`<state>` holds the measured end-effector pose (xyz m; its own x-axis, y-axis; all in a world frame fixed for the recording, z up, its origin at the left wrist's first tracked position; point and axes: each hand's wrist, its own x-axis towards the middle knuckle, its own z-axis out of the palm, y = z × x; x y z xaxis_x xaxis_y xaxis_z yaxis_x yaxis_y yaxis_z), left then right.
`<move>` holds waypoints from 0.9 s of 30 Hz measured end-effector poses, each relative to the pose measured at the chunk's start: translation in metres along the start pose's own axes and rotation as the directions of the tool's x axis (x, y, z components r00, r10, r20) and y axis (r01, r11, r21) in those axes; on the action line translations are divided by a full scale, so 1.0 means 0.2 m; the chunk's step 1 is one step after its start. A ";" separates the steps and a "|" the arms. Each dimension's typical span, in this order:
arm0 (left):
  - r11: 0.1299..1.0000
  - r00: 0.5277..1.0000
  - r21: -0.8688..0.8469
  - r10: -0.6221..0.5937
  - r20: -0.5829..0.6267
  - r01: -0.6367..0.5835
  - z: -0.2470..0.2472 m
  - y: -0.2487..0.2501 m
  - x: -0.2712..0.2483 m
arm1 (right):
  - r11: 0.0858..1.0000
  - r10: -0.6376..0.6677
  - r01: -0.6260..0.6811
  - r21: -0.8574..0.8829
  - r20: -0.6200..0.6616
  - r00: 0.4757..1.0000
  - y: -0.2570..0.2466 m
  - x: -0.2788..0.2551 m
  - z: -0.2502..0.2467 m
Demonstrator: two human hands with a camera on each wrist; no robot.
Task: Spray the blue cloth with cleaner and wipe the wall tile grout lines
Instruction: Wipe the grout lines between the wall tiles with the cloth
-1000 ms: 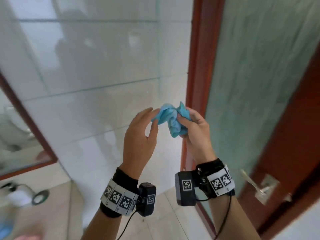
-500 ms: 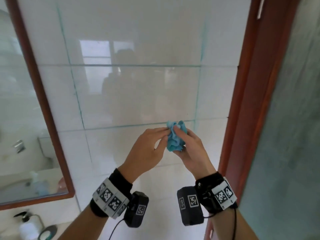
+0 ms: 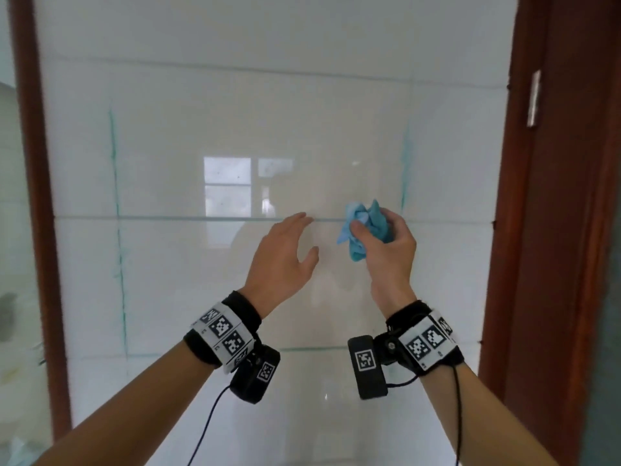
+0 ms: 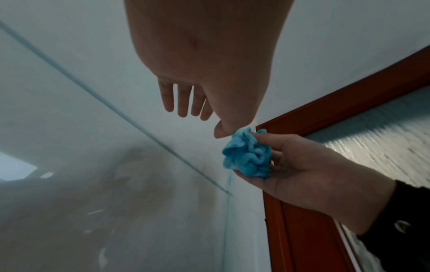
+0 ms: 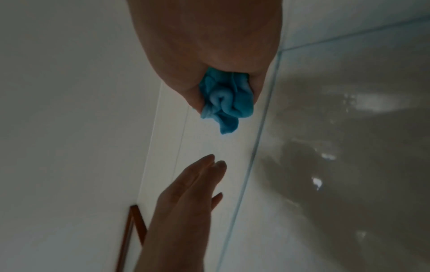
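Wristbands (image 3: 221, 334) with printed markers sit lowest in the head view, and above them, near frame center, your right hand (image 3: 389, 250) has its fingers curled tight round the bunched blue cloth (image 3: 364, 227) while your left hand (image 3: 282, 260), just to its left, holds nothing, its fingers straight and loosely spread. Beyond both hands stands the white tiled wall (image 3: 235, 112), its horizontal grout line (image 3: 168, 217) running behind your fingertips and greenish vertical grout lines (image 3: 116, 196) at left and right. Reddish-brown door frame (image 3: 554, 230) fills the right edge.
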<state>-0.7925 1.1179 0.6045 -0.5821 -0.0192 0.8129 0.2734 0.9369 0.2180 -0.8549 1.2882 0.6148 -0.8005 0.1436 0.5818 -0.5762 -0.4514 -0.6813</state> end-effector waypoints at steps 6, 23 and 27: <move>0.976 0.988 0.175 0.142 -0.064 -0.129 0.07 0.04 0.50 | 0.917 -0.345 0.333 -0.222 -0.019 0.938 -0.16 0.55 -0.05; 0.875 0.969 0.448 0.238 -0.070 -0.183 -0.03 0.23 1.33 | 0.293 -0.628 0.662 -0.690 0.383 0.677 -0.78 1.67 0.24; 0.850 0.981 0.512 0.182 -0.064 -0.125 -0.02 0.22 1.34 | 0.162 -0.712 0.733 -0.660 0.436 0.550 -0.64 1.75 0.25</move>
<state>-0.9345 1.1526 0.8344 -0.4724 0.1298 0.8718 -0.0873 0.9773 -0.1929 -1.0519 1.3522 0.9282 0.0420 0.0167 0.9990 -0.7891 0.6139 0.0230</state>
